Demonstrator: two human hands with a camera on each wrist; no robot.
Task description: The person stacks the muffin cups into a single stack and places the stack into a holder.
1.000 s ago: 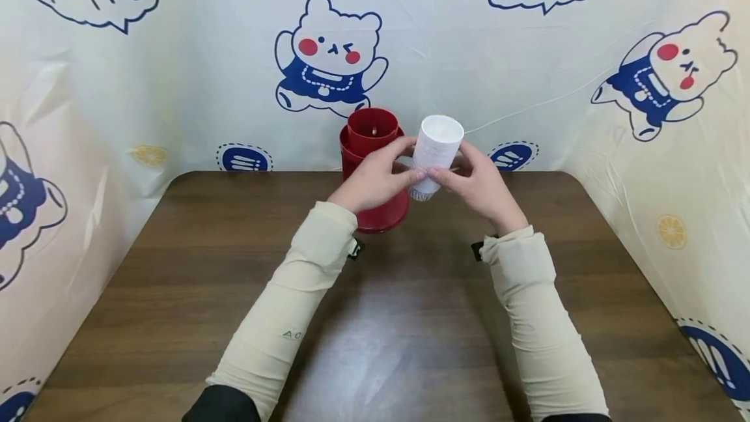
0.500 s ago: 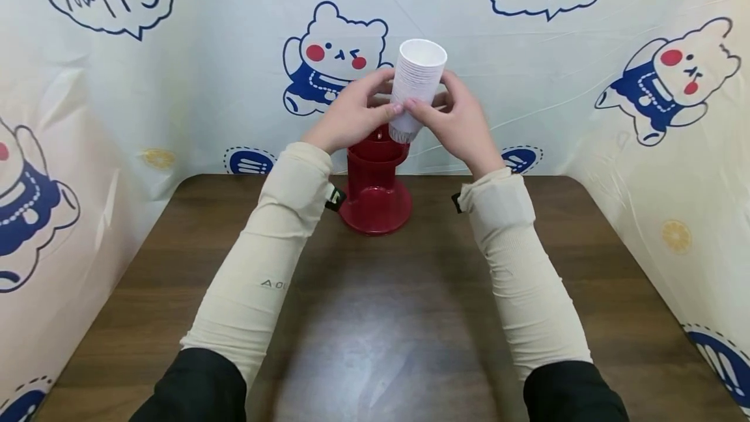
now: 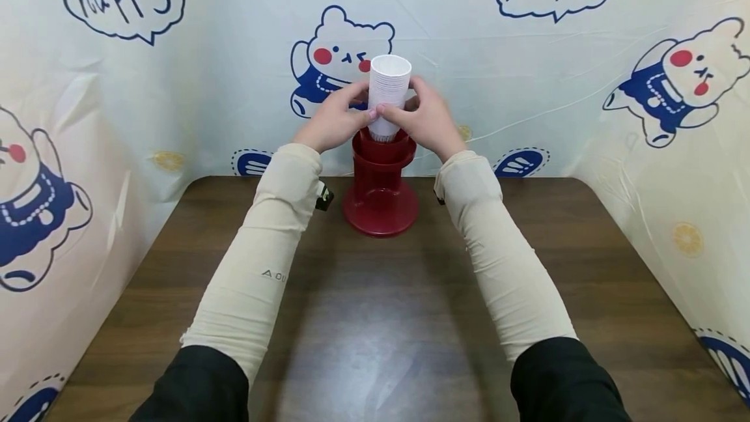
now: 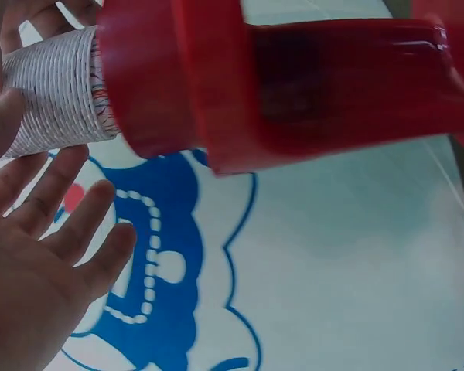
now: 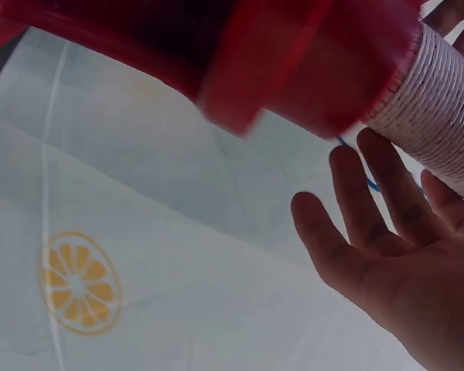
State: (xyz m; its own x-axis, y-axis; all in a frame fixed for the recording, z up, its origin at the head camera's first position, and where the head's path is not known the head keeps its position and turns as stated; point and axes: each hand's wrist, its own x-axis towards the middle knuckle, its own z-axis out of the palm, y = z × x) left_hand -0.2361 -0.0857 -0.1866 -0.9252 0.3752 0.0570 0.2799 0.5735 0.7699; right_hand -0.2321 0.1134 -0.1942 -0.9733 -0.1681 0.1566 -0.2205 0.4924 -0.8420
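A stack of white paper cups [image 3: 389, 93] stands upright between both hands, its lower end at the top opening of a red cup dispenser [image 3: 381, 204]. My left hand [image 3: 338, 116] grips the stack from the left and my right hand [image 3: 429, 117] from the right, thumbs toward me. In the left wrist view the ridged rims of the stack [image 4: 54, 93] meet the mouth of the red dispenser [image 4: 147, 77]. The right wrist view has the same stack [image 5: 441, 108] at the dispenser's edge, with several fingers of the right hand spread below it. How deep the stack sits is hidden.
The dispenser's round base rests near the back edge of a brown wooden table [image 3: 375, 318]. Behind and beside the table hangs a pale printed cloth [image 3: 457, 31] with bears and lettering.
Both hands lifted the cup stack from beside the dispenser, moved it left above it, then lowered it to the opening. The dispenser stays where it was.
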